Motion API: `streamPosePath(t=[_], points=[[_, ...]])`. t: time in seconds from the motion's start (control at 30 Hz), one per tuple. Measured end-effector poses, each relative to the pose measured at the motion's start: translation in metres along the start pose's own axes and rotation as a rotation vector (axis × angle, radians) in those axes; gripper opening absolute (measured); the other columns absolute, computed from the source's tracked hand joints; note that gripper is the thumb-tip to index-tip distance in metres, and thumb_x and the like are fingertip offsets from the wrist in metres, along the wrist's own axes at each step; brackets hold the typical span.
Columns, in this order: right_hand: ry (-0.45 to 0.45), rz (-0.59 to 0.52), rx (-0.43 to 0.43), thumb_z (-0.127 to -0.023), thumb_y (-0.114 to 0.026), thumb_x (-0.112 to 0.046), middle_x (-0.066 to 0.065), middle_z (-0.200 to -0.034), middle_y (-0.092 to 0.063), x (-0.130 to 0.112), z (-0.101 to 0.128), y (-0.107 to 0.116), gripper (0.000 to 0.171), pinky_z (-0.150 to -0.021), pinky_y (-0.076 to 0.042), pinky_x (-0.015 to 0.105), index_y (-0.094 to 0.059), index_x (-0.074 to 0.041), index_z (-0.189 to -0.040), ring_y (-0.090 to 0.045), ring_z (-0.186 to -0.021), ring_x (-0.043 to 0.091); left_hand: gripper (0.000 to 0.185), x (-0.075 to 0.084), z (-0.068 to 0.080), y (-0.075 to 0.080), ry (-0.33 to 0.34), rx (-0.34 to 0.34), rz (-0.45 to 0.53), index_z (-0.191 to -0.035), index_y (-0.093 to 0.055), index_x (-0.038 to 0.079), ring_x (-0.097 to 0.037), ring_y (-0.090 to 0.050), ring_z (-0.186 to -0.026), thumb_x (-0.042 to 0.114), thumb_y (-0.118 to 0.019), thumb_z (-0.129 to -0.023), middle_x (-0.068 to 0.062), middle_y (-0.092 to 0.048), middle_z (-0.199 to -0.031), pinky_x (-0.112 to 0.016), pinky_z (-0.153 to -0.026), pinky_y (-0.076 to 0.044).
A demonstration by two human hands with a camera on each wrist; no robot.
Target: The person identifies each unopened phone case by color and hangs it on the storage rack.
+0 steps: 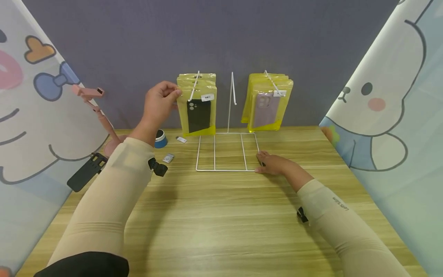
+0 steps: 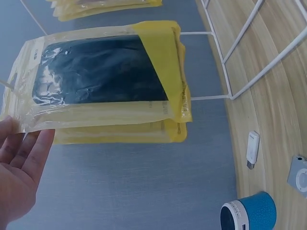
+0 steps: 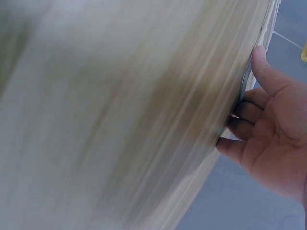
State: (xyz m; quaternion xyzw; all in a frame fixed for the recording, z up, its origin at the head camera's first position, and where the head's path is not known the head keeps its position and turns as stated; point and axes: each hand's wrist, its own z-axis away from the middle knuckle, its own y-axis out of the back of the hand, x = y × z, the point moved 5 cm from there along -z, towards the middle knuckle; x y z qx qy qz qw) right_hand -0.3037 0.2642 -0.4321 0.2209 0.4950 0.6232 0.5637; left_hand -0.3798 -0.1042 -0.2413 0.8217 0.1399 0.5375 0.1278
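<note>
**Two hands at the white wire display rack**

Your left hand [image 1: 160, 100] is raised at the left hook of the white wire rack [image 1: 227, 151], thumb and fingers pinching the top corner of the front yellow pouch [image 1: 198, 109], the one with a black phone case inside. That pouch hangs at the front of a stack of like pouches on the hook, just right of your fingertips. In the left wrist view the fingers [image 2: 29, 152] lie against the pouch [image 2: 100, 79] at its clear upper edge.

Your right hand [image 1: 273, 163] lies low on the wooden table [image 1: 221, 215], fingers bent and pressing the front right corner of the rack's base frame; they hold it down rather than wrap round it. The right wrist view is blurred and shows only curled fingers [image 3: 244, 111] against the table edge.

Above and beyond your right hand, a second stack of yellow pouches [image 1: 268, 102] hangs on the right hook, the front one holding a pale phone case. Below your left hand, on the table, sit a blue round speaker [image 1: 160, 139], a small white adapter [image 1: 181, 139] and a small silver device [image 1: 168, 158].
</note>
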Motion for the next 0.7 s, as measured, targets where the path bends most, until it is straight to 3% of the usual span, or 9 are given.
streamPosePath(t=[0.2,0.33,0.53,0.7], points=[[-0.012,-0.023,-0.010,-0.098,-0.054,-0.048,0.025,-0.162,-0.002,0.000,-0.001,-0.003,0.086,-0.120,-0.011,0.058,-0.014,0.002,-0.156,-0.004,-0.150,0.042,0.042,-0.005,0.010,0.001,0.019,-0.044,-0.010,-0.129,-0.057,0.019,-0.016,-0.064,-0.099,0.042,-0.059,-0.095,-0.003,-0.069,-0.116,-0.030,-0.083,-0.056],[-0.021,-0.035,-0.006,-0.098,-0.055,-0.048,0.024,-0.162,-0.002,0.001,0.000,-0.001,0.086,-0.120,-0.011,0.058,-0.014,0.001,-0.156,-0.004,-0.150,0.041,0.053,-0.009,0.020,0.003,-0.011,-0.062,-0.005,-0.141,-0.045,0.020,-0.019,-0.060,-0.114,0.047,-0.056,-0.096,-0.003,-0.060,-0.135,-0.039,-0.097,-0.050],[-0.027,-0.039,-0.001,-0.098,-0.055,-0.048,0.024,-0.162,-0.002,0.007,0.002,0.002,0.087,-0.120,-0.012,0.058,-0.014,0.001,-0.156,-0.004,-0.150,0.041,0.064,-0.022,0.042,-0.002,-0.035,-0.113,-0.070,-0.150,-0.028,0.022,-0.016,-0.041,-0.139,0.053,-0.050,-0.098,0.002,-0.040,-0.155,-0.044,-0.113,-0.036],[-0.013,-0.052,0.019,-0.098,-0.055,-0.048,0.026,-0.162,-0.003,0.010,0.004,0.001,0.086,-0.120,-0.011,0.059,-0.015,0.003,-0.155,-0.004,-0.149,0.043,0.074,-0.040,0.066,-0.012,-0.018,-0.181,-0.075,-0.154,-0.016,0.022,-0.021,-0.026,-0.148,0.052,-0.053,-0.097,-0.001,-0.024,-0.161,-0.051,-0.116,-0.029]])
